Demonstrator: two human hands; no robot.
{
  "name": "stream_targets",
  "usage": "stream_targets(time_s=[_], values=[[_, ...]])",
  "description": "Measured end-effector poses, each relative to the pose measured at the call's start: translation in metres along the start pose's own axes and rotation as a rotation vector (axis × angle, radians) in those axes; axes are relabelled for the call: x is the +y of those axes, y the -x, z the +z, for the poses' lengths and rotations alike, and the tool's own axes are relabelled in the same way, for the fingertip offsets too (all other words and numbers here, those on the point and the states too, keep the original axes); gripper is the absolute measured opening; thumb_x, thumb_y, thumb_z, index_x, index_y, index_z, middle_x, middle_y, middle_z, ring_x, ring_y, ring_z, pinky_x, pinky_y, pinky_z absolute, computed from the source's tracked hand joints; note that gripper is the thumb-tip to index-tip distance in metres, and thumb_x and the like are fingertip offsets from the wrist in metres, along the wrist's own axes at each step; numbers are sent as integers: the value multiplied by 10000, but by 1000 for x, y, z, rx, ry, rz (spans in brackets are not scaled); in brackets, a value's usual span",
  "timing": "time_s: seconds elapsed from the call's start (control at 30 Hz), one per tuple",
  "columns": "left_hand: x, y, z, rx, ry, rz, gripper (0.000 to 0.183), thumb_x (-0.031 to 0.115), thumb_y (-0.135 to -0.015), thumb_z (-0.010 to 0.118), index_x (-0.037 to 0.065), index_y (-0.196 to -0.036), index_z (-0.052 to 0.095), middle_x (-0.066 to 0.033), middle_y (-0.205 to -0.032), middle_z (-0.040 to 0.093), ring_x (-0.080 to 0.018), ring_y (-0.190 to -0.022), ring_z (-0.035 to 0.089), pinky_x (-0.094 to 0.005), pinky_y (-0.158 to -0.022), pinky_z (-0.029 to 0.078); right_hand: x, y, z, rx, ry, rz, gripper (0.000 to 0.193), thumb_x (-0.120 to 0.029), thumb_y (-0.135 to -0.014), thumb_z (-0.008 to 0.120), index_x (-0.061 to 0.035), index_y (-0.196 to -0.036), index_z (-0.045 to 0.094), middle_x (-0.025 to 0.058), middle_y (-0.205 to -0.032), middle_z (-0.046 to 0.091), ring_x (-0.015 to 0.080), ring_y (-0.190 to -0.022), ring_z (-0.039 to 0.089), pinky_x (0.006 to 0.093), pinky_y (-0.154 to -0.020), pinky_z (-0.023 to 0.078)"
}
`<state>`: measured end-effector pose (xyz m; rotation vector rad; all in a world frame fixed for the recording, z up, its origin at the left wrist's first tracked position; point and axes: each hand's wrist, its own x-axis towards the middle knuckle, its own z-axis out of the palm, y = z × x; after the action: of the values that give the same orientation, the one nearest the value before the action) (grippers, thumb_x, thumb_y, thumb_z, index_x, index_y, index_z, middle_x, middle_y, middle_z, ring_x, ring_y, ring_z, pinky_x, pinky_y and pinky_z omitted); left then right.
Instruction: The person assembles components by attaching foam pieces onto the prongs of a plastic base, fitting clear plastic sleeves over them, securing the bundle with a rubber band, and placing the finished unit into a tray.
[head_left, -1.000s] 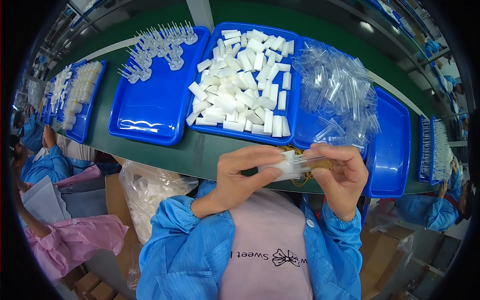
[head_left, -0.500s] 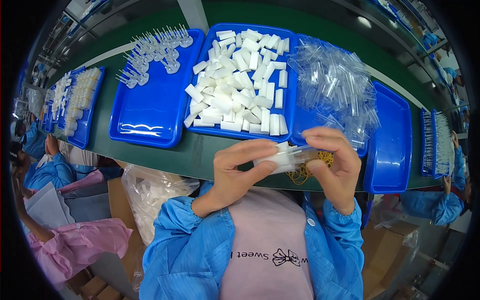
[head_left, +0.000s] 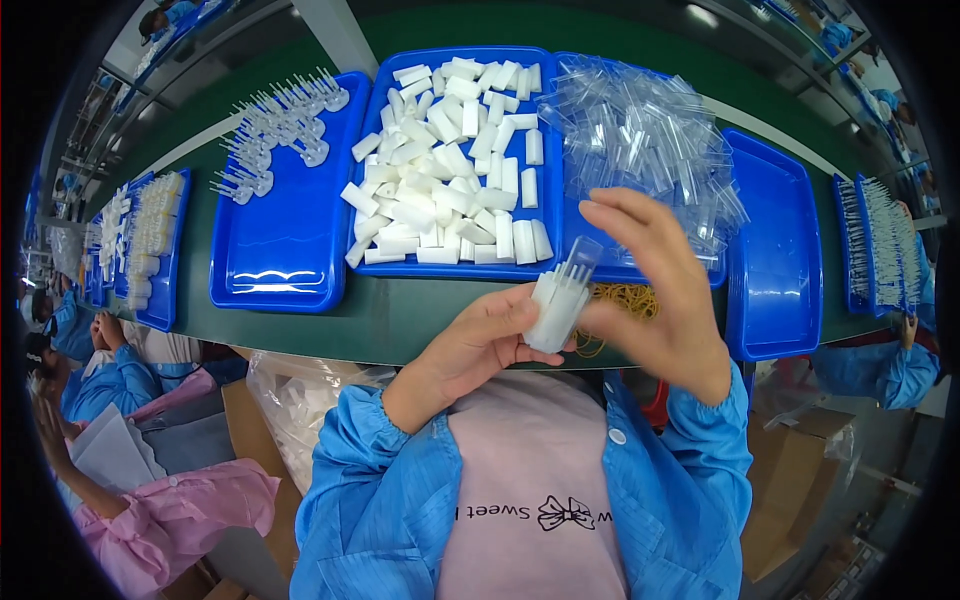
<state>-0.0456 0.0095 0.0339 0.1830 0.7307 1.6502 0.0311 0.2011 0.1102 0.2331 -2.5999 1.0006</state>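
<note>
In my left hand (head_left: 475,335) is a white block-like piece (head_left: 556,312), gripped between thumb and fingers and tilted up. A clear plastic sleeve (head_left: 584,256) sticks up from its top end, with thin prongs showing inside. My right hand (head_left: 665,285) is beside it on the right, fingers spread and slightly blurred, with nothing seen in it. Its thumb is close to the white piece; whether they touch I cannot tell. Yellow rubber bands (head_left: 635,299) lie on the green table (head_left: 400,318) behind the right thumb.
Ahead, blue trays hold white blocks (head_left: 425,190), clear sleeves (head_left: 650,150) and pronged clear pieces (head_left: 262,150). Stacked blue trays (head_left: 772,270) stand at the right. A clear bag (head_left: 300,400) of white pieces is below the table edge. Co-workers sit at both sides, one with a pink sleeve (head_left: 190,510).
My right hand has let go of the clear sleeve and opened. In my left hand the white piece has turned from lying sideways to pointing up, with the sleeve on its end.
</note>
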Motion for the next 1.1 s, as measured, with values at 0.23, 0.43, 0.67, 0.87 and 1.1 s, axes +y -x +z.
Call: stream_targets(time_s=[0.23,0.43,0.67,0.87,1.1], values=[[-5,-1,2,-4,168,36,592,320,-905,617,-5,-1347,394,-127,-1227,560,-227,-1092,598,-338,-924,503,-10,10,27,-50,6,23,1022,-167,-527,854,-26,-1398,338,216,-1375,371,417,-1247,404,442,-1001,391],[-9,0,-3,42,274,33,545,266,-930,585,5,-1353,364,-147,-1234,553,-262,-1129,579,-355,-952,494,9,2,33,17,-26,-171,999,-212,-547,846,-21,-1394,352,200,-1280,478,378,-1144,496,426,-948,432],[-15,1,-5,85,307,19,535,250,-939,570,19,-1363,337,-149,-1272,521,-272,-1160,556,-356,-973,481,22,1,38,-117,-195,-61,1011,-292,-551,844,-53,-1407,363,185,-1172,556,347,-1050,544,416,-893,446],[-13,2,-4,62,296,47,530,266,-935,576,20,-1351,357,-146,-1263,522,-263,-1157,556,-363,-987,472,21,1,36,-53,-52,-235,893,-290,-576,861,-59,-1339,457,136,-1264,560,301,-1147,542,439,-983,414],[-13,1,-4,105,283,89,514,291,-932,577,33,-1336,391,-129,-1229,546,-241,-1141,565,-348,-978,478,7,5,41,-16,27,-89,829,-233,-569,827,-71,-1309,490,137,-1196,552,319,-1127,504,478,-1039,323]])
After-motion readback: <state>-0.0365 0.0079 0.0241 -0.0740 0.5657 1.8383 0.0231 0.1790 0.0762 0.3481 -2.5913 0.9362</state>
